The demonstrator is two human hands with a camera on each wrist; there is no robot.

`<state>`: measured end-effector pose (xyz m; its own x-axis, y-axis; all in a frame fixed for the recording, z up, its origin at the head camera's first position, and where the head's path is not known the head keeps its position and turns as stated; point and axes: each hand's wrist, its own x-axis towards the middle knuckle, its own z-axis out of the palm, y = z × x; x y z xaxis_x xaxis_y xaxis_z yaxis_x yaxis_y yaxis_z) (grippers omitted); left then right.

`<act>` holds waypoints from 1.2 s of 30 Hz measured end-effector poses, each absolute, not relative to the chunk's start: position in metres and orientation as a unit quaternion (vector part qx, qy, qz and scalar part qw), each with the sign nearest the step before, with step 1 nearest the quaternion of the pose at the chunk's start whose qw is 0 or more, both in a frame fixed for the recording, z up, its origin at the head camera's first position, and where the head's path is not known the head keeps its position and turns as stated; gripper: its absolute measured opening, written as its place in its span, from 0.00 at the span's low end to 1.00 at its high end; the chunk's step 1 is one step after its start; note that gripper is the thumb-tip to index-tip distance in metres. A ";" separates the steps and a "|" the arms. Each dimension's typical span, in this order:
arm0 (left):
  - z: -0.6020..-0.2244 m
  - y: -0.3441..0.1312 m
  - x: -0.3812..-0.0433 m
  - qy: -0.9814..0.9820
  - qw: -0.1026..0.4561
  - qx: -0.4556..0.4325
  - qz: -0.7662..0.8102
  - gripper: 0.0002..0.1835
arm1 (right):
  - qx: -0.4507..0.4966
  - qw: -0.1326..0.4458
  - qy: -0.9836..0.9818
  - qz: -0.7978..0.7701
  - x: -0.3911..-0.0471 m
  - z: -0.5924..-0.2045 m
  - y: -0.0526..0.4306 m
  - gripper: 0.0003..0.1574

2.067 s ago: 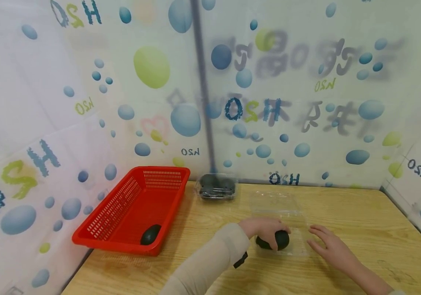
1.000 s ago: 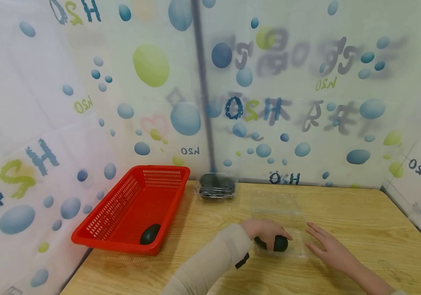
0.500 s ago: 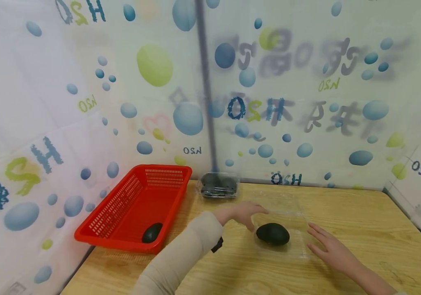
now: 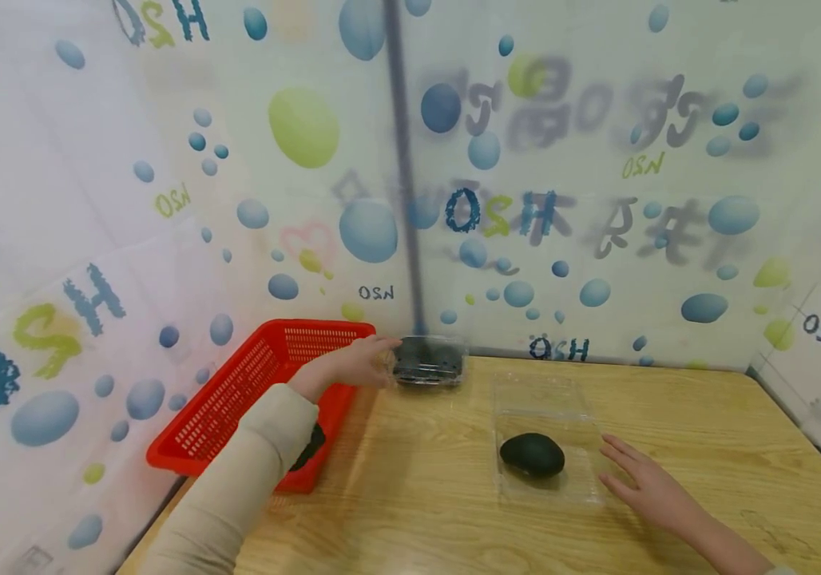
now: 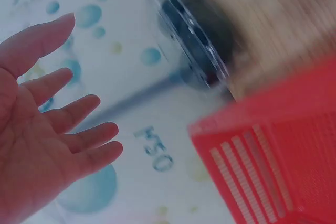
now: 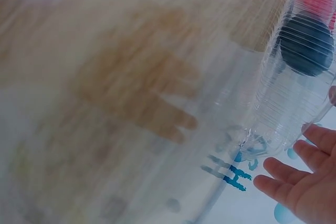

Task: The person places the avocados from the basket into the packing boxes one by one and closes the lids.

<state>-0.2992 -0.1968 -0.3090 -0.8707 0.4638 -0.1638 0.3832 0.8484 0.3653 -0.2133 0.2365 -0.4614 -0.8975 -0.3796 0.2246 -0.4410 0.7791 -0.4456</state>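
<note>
In the head view, my left hand (image 4: 353,367) is hovering over the right rim of the red basket (image 4: 227,395), near the closed clear box (image 4: 428,363) by the bench's (image 4: 439,511) back edge. My right hand (image 4: 644,483) is lying beside the open clear tray's (image 4: 579,471) right edge. The dark oval fruit (image 4: 533,455) is resting inside, toward the tray's left edge. I'm judging it firm, moderately weighty, smooth and prone to rolling or bruising; its broad middle is offering the surest hold.

In the left wrist view, my fingers are standing wide, gripping nothing; no contact with the box is showing. Its thin plastic is probably flexing easily and feeling slick, so its end walls are suiting a light hold.

In the right wrist view, my fingers are extending by the tray's rim, holding nothing; whether they're touching it, I'm not able to tell.
</note>
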 end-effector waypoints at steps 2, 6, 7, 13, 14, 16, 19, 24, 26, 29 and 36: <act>-0.310 -0.216 -0.301 0.957 0.114 0.201 0.173 0.37 | 0.217 0.060 -0.941 0.252 -0.213 -0.461 0.237 0.30; -0.318 -0.249 -0.305 0.967 0.106 0.136 0.186 0.38 | 0.214 0.055 -0.942 0.253 -0.213 -0.461 0.238 0.30; -0.320 -0.256 -0.306 0.967 0.110 0.120 0.197 0.38 | 0.214 0.054 -0.942 0.253 -0.213 -0.462 0.238 0.30; -0.335 -0.288 -0.308 0.951 0.166 0.045 0.257 0.38 | 0.212 0.047 -0.943 0.251 -0.214 -0.462 0.239 0.31; -0.338 -0.292 -0.308 0.949 0.183 0.038 0.254 0.37 | 0.212 0.047 -0.944 0.249 -0.214 -0.462 0.239 0.31; -0.342 -0.299 -0.306 0.943 0.224 0.023 0.246 0.37 | 0.211 0.047 -0.944 0.248 -0.215 -0.462 0.239 0.31; -0.347 -0.309 -0.303 0.934 0.278 0.005 0.226 0.35 | 0.211 0.047 -0.945 0.244 -0.215 -0.462 0.240 0.31; -0.354 -0.314 -0.300 0.925 0.339 0.009 0.172 0.29 | 0.217 0.044 -0.944 0.244 -0.215 -0.461 0.240 0.31; -0.355 -0.313 -0.300 0.924 0.356 0.012 0.137 0.26 | 0.218 0.044 -0.944 0.244 -0.215 -0.461 0.240 0.31; -0.355 -0.312 -0.302 0.919 0.382 -0.023 0.097 0.24 | 0.218 0.041 -0.944 0.244 -0.216 -0.460 0.240 0.31; -0.368 -0.311 -0.311 0.868 0.490 -0.058 0.060 0.29 | 0.230 0.031 -0.941 0.245 -0.218 -0.457 0.239 0.31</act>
<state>-0.3115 -0.3109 -0.3677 -0.5127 -0.0427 -0.8575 -0.1594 0.9861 0.0463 -0.2184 0.2390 -0.4572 -0.8927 -0.4171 0.1705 -0.4473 0.7746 -0.4471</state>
